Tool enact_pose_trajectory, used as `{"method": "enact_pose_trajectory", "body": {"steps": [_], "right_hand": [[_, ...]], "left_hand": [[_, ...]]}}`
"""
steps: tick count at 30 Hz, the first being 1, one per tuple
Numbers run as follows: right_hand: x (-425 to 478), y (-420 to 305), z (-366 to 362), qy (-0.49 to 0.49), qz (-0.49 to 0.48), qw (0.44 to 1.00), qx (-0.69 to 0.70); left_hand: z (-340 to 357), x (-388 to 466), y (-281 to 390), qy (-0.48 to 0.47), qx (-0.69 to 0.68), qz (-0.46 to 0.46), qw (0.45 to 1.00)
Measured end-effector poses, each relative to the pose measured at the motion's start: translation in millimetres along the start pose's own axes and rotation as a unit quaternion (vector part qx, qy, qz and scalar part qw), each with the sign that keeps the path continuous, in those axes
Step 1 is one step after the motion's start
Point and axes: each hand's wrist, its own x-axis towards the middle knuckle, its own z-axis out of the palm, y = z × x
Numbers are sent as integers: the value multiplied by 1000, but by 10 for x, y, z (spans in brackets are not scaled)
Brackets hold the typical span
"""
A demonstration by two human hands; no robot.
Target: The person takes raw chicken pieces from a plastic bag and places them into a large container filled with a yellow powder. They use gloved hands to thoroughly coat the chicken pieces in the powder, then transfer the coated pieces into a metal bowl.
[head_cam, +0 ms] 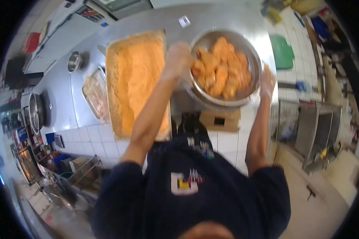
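A round stainless steel bowl holds several coated raw meat pieces, apparently chicken. My left hand, in a clear plastic glove and blurred, grips the bowl's left rim. On the opposite side, my gloved right hand holds the rim, fingers partly hidden behind it. The bowl's near edge reaches past the front of the steel counter. Left of the bowl lies a long rectangular tray filled with orange seasoned flour or breading. My left forearm crosses over its right part.
Beyond the flour tray's left side sit a smaller tray with plastic-wrapped contents and a small steel bowl. A larger steel bowl stands farther left. A green cutting board lies to the right, and a cardboard box is below the counter edge.
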Motion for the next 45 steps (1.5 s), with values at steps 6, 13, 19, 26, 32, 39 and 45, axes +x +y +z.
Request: {"method": "enact_pose_trajectory", "body": {"steps": [6, 13, 19, 26, 32, 39, 45], "right_hand": [[-22, -236, -65, 18, 74, 992, 103], [-137, -444, -180, 49, 95, 975, 192], [-240, -322, -163, 62, 93, 988, 103], [235, -318, -261, 47, 5, 996, 77], [167, -365, -230, 26, 121, 981, 150], [295, -441, -175, 65, 66, 987, 134], [101, -582, -277, -57, 154, 985, 47]], "left_hand": [[-34, 287, -196, -39, -156, 10, 987], [-600, 254, 297, 27, -104, -51, 993], [-617, 308, 390, -33, -47, -56, 997], [-421, 515, 61, 229, 27, 243, 942], [-475, 620, 29, 43, -25, 166, 985], [-454, 710, -4, 146, -41, 183, 971], [-279, 439, -77, 110, 90, 122, 982]]}}
